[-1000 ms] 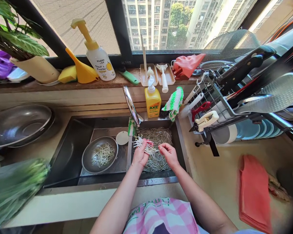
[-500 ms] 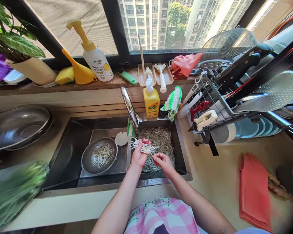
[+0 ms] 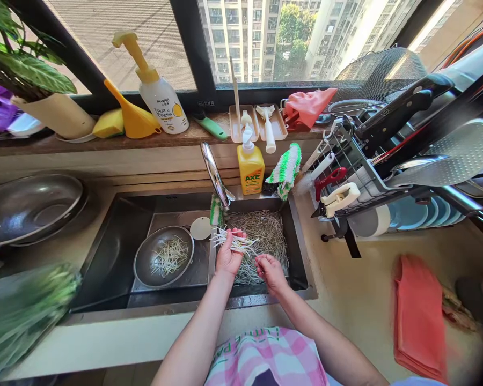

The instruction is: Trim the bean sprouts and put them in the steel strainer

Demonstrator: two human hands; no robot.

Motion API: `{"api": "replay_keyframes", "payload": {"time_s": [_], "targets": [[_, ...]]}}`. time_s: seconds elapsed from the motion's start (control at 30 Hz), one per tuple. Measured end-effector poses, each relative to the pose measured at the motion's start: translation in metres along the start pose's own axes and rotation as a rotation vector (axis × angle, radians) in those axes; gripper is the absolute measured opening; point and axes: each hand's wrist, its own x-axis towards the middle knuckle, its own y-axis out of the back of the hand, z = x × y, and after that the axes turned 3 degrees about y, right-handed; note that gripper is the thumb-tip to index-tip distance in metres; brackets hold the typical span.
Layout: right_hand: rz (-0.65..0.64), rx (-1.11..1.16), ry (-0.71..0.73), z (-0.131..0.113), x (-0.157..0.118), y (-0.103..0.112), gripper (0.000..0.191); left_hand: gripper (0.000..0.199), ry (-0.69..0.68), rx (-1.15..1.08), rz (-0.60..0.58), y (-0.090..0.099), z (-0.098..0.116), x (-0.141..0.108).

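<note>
My left hand [image 3: 228,261] holds a bunch of white bean sprouts [image 3: 241,245] across its curled fingers, above the right sink basin. The thin ends of the bunch point right. Close by those ends, my right hand [image 3: 270,271] is closed in a pinch; whatever is between its fingertips is too small to make out. Beneath both hands, a mass of bean sprouts [image 3: 265,222] fills the right basin [image 3: 301,252]. In the left basin [image 3: 116,236] stands a round dark pan [image 3: 142,268] with a smaller heap of sprouts [image 3: 169,257] in it.
A chrome faucet [image 3: 213,171] rises behind my hands, beside a yellow soap bottle [image 3: 251,169] and a green-white cloth [image 3: 285,169]. To the right stands a rack [image 3: 370,171] with knives and utensils; red gloves [image 3: 421,316] lie nearer. Bagged greens [image 3: 32,311] and a wok [image 3: 32,206] are left.
My right hand has shifted slightly right, a little away from the ends of the bunch. My left hand still holds the sprouts in nearly the same place.
</note>
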Motion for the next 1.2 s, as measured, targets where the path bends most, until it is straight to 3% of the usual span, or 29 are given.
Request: {"api": "replay_keyframes", "payload": {"time_s": [0.17,0.4,0.67,0.83,1.0,1.2], "targets": [[0.062,0.029,0.0,-0.001,0.0,0.005,0.018,0.019,-0.005,-0.012,-0.002,-0.002,0.001,0.001],[-0.1,-0.175,0.269,-0.011,-0.015,-0.005,0.02,0.019,0.008,-0.016,-0.046,-0.001,-0.001,-0.001],[-0.08,-0.243,0.322,-0.002,-0.01,-0.017,0.017,0.019,0.018,-0.03,-0.072,0.0,-0.01,-0.005],[-0.059,-0.084,0.206,0.005,-0.008,-0.013,0.012,0.02,0.026,-0.061,-0.056,-0.002,-0.007,-0.007],[-0.116,0.1,0.13,-0.017,-0.006,0.005,0.01,0.021,0.102,-0.056,-0.115,0.0,0.004,-0.011],[-0.399,-0.07,0.025,-0.053,-0.008,0.019,0.018,0.016,0.208,0.01,-0.286,0.007,0.006,-0.016]]}}
